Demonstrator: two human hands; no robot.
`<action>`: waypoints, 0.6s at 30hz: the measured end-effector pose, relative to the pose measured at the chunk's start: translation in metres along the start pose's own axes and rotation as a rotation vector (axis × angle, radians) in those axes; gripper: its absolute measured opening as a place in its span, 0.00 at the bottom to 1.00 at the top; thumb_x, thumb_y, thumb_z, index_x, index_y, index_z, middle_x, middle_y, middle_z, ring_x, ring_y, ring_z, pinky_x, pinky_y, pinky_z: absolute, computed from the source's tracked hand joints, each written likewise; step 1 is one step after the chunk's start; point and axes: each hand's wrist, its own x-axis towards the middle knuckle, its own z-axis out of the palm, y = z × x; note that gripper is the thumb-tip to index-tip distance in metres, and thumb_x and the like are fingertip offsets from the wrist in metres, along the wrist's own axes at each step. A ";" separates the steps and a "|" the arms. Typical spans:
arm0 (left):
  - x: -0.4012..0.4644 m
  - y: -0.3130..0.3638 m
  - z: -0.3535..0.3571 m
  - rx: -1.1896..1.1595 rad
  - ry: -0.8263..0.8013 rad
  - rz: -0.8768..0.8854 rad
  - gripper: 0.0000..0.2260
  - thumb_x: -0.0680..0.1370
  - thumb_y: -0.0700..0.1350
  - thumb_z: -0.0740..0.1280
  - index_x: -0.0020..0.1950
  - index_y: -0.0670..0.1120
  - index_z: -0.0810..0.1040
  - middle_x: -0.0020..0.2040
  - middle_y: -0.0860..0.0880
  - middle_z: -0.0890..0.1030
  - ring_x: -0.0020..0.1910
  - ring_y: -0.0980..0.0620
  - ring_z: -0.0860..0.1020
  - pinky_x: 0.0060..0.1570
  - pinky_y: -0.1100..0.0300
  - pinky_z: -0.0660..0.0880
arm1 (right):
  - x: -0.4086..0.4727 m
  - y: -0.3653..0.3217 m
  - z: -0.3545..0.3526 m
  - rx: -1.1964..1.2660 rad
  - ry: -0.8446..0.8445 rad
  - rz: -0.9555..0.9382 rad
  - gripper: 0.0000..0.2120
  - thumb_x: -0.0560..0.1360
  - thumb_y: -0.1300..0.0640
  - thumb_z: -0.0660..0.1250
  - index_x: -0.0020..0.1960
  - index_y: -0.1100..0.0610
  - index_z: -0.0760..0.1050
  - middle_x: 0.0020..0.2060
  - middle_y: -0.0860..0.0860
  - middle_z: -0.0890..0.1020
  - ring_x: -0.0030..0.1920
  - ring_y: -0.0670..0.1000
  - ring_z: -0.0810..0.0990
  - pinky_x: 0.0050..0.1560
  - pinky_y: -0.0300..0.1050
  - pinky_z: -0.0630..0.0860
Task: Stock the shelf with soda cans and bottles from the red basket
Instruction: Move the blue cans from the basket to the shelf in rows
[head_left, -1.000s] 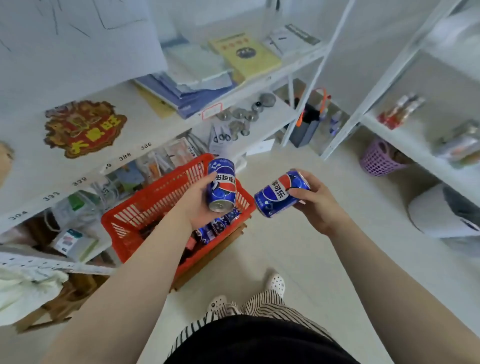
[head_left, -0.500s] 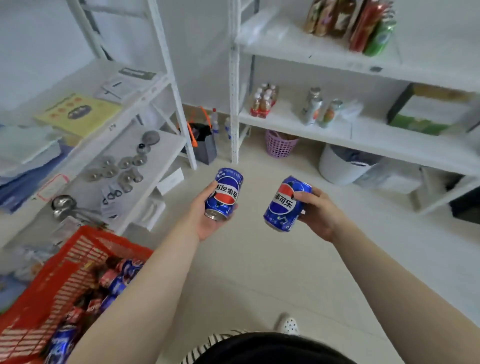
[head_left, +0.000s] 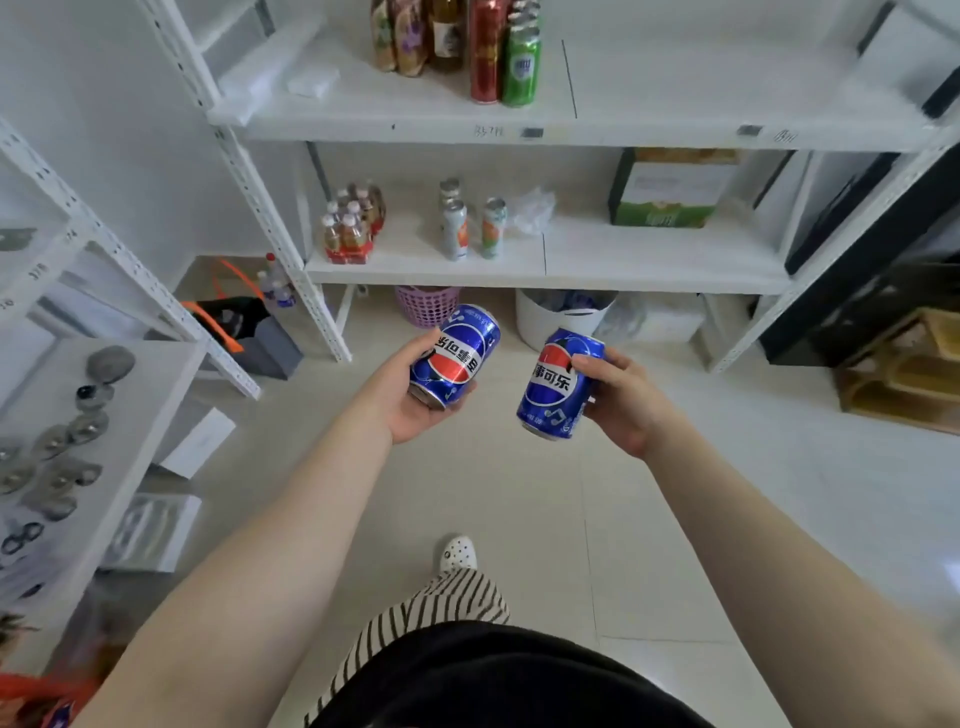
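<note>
White walls, pale tiled floor (head_left: 519, 493), white metal shelving (head_left: 571, 270) ahead, wooden crate (head_left: 904, 374) right.

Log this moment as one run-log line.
stage: carrying to shelf | left hand: holds blue can | right hand: holds second blue can | placed: neither | red basket: lower left edge

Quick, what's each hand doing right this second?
Left hand: closed around a blue soda can, its label upside down.
Right hand: closed around a second blue can, label upright.
</note>
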 end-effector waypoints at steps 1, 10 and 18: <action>0.013 0.008 0.011 -0.001 -0.032 -0.017 0.20 0.69 0.51 0.73 0.57 0.43 0.79 0.47 0.40 0.84 0.41 0.40 0.84 0.36 0.55 0.80 | 0.010 -0.007 -0.009 0.011 0.010 -0.004 0.13 0.67 0.57 0.72 0.52 0.54 0.81 0.42 0.52 0.84 0.41 0.50 0.82 0.42 0.45 0.78; 0.146 0.103 0.119 0.137 -0.215 -0.054 0.14 0.70 0.43 0.70 0.55 0.43 0.77 0.48 0.41 0.83 0.44 0.44 0.83 0.41 0.53 0.81 | 0.125 -0.095 -0.081 0.045 0.115 -0.068 0.25 0.67 0.58 0.72 0.63 0.64 0.73 0.48 0.59 0.79 0.49 0.59 0.77 0.50 0.53 0.74; 0.251 0.202 0.232 0.498 -0.106 0.121 0.07 0.72 0.51 0.72 0.47 0.50 0.80 0.40 0.50 0.82 0.40 0.52 0.79 0.35 0.64 0.76 | 0.219 -0.193 -0.138 0.016 0.184 -0.160 0.25 0.67 0.56 0.71 0.63 0.63 0.74 0.47 0.56 0.82 0.46 0.55 0.81 0.46 0.48 0.80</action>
